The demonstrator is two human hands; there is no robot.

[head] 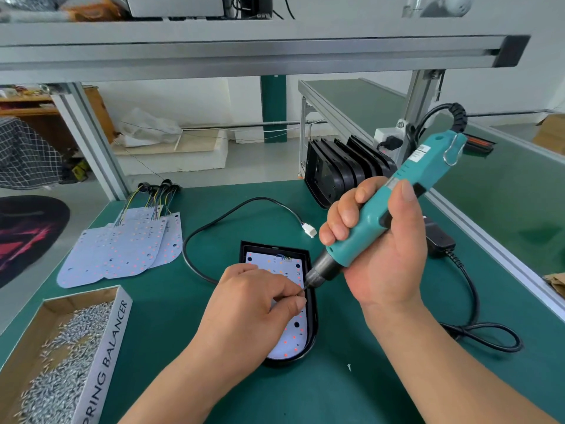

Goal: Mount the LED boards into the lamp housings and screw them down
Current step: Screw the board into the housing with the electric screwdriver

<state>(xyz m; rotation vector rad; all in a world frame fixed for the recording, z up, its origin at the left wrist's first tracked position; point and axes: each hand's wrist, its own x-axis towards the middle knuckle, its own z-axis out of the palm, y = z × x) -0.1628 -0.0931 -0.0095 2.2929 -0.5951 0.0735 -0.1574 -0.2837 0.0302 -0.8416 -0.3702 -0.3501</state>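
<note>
While the right hand (385, 255) grips the screwdriver (365, 226), left hand (253, 304) pinches its tip — at the housing (312, 321) rim.

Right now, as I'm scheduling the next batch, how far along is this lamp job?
Done: one LED board lies in the black housing. In hand: the left hand pinches what looks like a screw at the screwdriver tip; the right hand grips it. Left: screwing this board down, plus the loose boards and upright housings.

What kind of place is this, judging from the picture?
Probably a small lamp-assembly workshop: a box of loose screws, spare LED boards on the green workbench, and an electric screwdriver held in the right hand over a lamp housing.
</note>
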